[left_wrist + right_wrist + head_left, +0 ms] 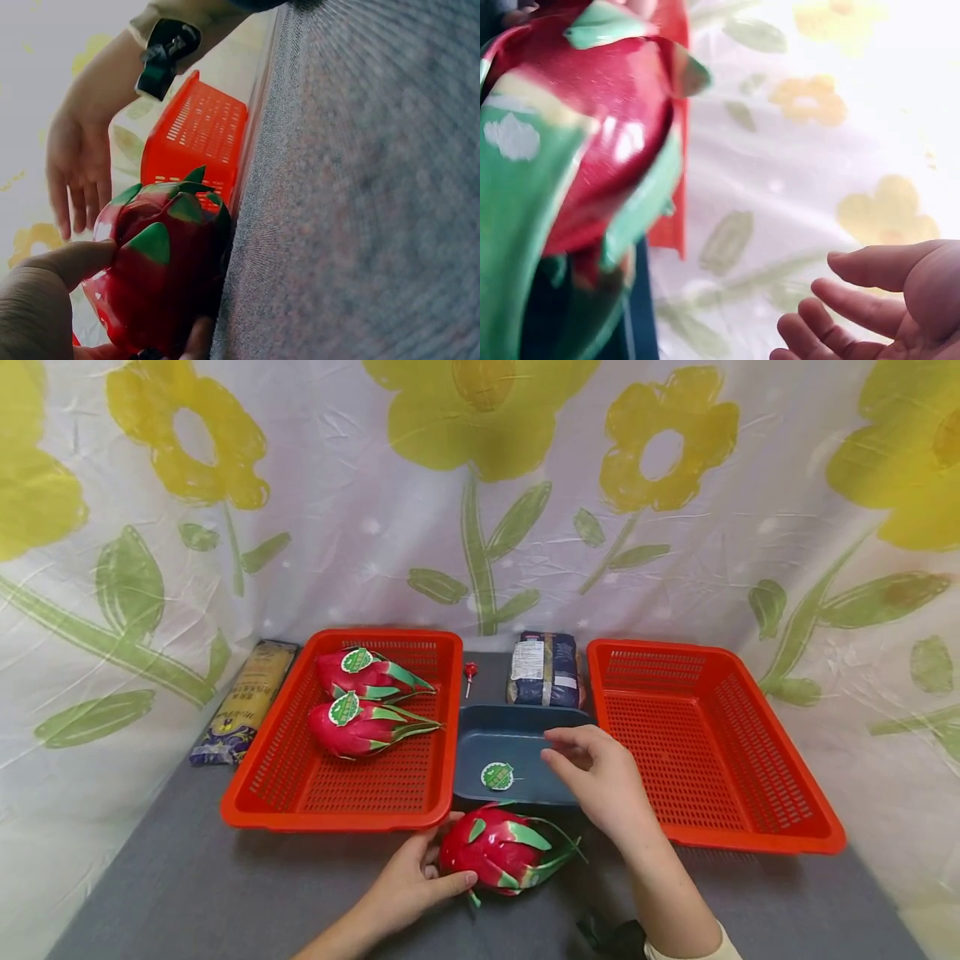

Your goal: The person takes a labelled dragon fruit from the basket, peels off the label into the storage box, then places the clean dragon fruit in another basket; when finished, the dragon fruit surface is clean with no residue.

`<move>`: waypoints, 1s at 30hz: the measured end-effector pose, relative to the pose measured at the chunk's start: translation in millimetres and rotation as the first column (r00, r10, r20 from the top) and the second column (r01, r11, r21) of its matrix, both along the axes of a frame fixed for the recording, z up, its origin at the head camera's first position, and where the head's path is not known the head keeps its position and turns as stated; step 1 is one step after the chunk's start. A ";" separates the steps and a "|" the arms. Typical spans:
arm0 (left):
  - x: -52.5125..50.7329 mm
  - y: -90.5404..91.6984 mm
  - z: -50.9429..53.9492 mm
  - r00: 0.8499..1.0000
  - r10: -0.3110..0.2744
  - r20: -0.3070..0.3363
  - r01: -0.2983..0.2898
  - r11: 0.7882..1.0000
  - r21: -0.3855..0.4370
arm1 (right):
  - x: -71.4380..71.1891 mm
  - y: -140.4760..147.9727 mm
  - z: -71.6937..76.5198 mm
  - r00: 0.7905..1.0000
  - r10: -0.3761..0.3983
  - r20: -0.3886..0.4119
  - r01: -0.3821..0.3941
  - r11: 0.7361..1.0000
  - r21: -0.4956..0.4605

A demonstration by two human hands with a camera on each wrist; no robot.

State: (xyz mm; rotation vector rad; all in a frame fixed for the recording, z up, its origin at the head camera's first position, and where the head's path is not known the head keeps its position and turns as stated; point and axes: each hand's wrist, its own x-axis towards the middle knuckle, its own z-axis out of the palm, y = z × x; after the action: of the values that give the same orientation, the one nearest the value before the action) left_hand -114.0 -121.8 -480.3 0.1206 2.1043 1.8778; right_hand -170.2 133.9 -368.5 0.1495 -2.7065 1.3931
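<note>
A red dragon fruit (491,847) with green leafy scales lies on the grey table in front of the blue tray. My left hand (408,881) grips its left end, the thumb on the near side and the other fingers behind and partly hidden. Over the right part of the blue tray (525,718) hovers my right hand (600,768), its fingers loosely bent and holding nothing. The right wrist view shows that hand (877,307) apart from the fruit (622,112). Inside the tray is a round green-and-white label (497,776).
Two labelled dragon fruits (352,727) lie in the left red basket (341,821). Another red basket (705,735) stands at the right. Behind the tray are a dark blue package (546,668) and a red lollipop (470,670). A yellow-and-purple packet (247,697) lies at the far left.
</note>
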 end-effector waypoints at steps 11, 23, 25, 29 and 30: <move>1.8 2.5 -1.5 1.000 0.006 -0.001 -0.006 0.999 0.040 | 36.2 57.9 11.2 0.975 -0.162 -0.149 0.169 0.985 0.030; 3.7 4.5 -4.6 0.998 -0.011 -0.065 0.012 1.000 0.018 | 54.0 144.2 -12.4 0.818 -0.558 -0.140 0.570 0.819 0.066; 3.9 4.8 -4.0 0.998 -0.008 -0.062 0.009 1.000 0.012 | 56.0 158.5 -18.2 0.786 -0.608 -0.107 0.617 0.783 0.081; 4.0 6.0 -3.4 0.998 -0.001 -0.069 0.003 1.000 0.019 | 57.3 182.7 -28.6 0.719 -0.690 -0.081 0.694 0.708 0.127; 3.9 6.6 -3.7 0.997 -0.001 -0.077 0.003 1.000 0.027 | 57.0 187.4 -31.2 0.704 -0.704 -0.093 0.710 0.691 0.138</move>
State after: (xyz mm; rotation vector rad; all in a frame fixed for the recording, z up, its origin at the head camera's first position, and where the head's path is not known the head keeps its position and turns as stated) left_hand -110.1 -115.2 -484.0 0.2045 2.1273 1.9303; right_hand -113.2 321.3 -399.6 -0.7838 -2.3972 0.9037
